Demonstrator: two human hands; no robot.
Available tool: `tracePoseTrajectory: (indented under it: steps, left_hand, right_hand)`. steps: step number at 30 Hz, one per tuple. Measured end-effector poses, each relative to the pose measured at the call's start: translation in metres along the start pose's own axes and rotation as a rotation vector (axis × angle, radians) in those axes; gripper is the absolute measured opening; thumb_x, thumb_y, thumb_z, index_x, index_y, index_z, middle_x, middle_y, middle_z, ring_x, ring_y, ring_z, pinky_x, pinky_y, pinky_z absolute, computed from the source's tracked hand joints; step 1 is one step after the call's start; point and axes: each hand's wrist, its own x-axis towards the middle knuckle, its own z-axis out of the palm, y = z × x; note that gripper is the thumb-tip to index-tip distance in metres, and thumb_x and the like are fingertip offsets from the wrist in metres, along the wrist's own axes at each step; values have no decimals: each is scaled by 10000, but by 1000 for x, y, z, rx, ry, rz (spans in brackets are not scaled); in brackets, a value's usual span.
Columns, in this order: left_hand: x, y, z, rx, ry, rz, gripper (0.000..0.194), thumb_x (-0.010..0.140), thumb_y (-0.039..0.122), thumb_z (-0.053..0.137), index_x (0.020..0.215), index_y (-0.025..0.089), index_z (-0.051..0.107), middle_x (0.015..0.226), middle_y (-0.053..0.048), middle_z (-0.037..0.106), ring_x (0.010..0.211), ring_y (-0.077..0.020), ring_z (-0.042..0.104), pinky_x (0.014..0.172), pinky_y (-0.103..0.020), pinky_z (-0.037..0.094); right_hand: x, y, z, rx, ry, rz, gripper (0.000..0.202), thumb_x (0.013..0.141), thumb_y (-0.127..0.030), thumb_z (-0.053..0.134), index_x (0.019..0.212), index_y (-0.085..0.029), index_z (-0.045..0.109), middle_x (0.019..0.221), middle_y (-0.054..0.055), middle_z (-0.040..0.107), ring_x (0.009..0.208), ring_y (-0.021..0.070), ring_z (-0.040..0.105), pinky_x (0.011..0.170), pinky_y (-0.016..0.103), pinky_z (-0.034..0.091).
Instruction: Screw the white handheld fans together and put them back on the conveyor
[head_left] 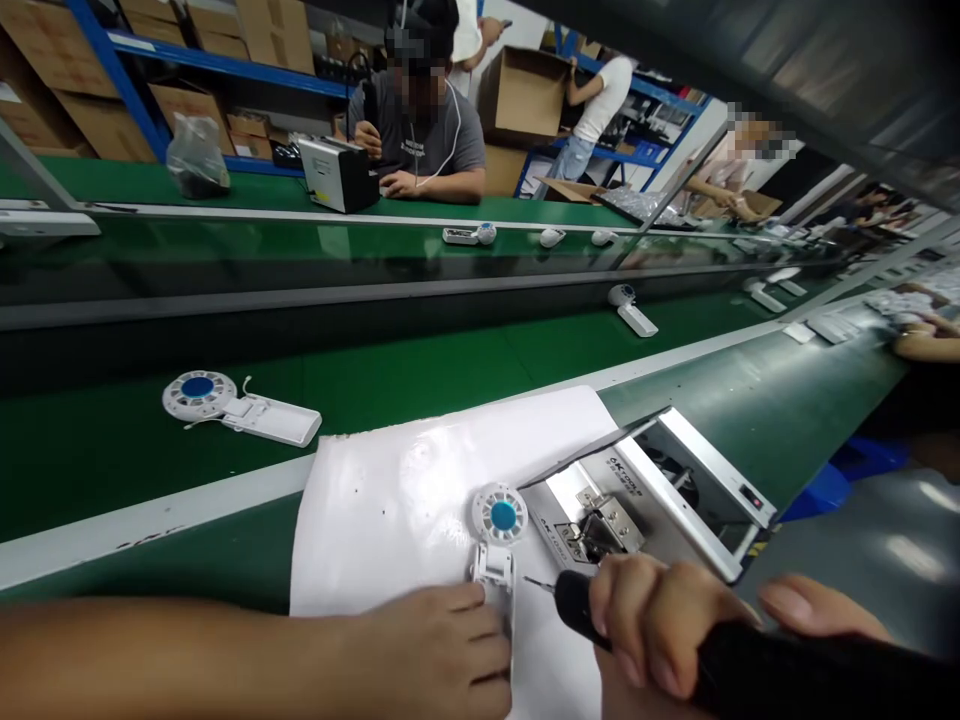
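Observation:
My left hand [442, 650] is closed over the handle of a white handheld fan [493, 565] lying on a white sheet [390, 510]. The fan's round head with a blue centre points away from me, and my fingers hide much of its handle. In my right hand [667, 610] is a black electric screwdriver [574, 600], its thin bit pointing left beside the fan's hinge, apart from it as far as I can see. Just beyond the screwdriver stands a silver screw feeder [630, 490] with a metal pick-up mechanism at its front.
Beyond the sheet runs a green conveyor belt [420, 370]. It carries an opened fan [240, 405] at left and another fan [634, 310] farther right. Across the line a person [431, 130] sits by a black-and-white box [337, 172]. Cardboard boxes [277, 35] fill the shelves behind.

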Motion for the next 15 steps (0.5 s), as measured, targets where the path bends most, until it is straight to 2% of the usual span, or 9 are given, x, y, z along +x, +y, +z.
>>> tracePoseTrajectory:
  steps: [3, 6, 10, 15]
  left_hand:
    - [-3, 2, 8, -53, 6, 62, 186, 1064, 334, 672, 951, 186, 669, 941, -60, 635, 831, -233, 548, 850, -407, 494]
    - [-3, -6, 6, -75, 13, 74, 202, 1079, 338, 647, 949, 187, 676, 978, -71, 648, 890, -246, 568, 932, -425, 500]
    - [-2, -8, 5, -61, 42, 77, 187, 1060, 334, 677, 937, 194, 681, 964, -62, 651, 926, -249, 586, 976, -427, 493]
    - [-2, -7, 7, -59, 36, 79, 186, 1033, 355, 716, 929, 206, 679, 969, -54, 674, 944, -248, 594, 982, -424, 499]
  right_hand:
    - [4, 9, 26, 34, 39, 69, 514, 986, -814, 542, 1177, -343, 625, 552, -108, 565, 354, 132, 455, 408, 296, 439]
    - [5, 23, 37, 39, 20, 96, 556, 958, -850, 545, 1120, -324, 620, 549, -116, 553, 369, 114, 449, 429, 272, 453]
    - [3, 39, 39, 38, -51, 112, 512, 929, -774, 675, 1140, -313, 603, 582, -113, 568, 396, 119, 479, 452, 276, 467]
    - [-6, 55, 39, 38, -115, 142, 423, 955, -674, 694, 1164, -321, 589, 604, -107, 566, 428, 117, 465, 448, 257, 413]
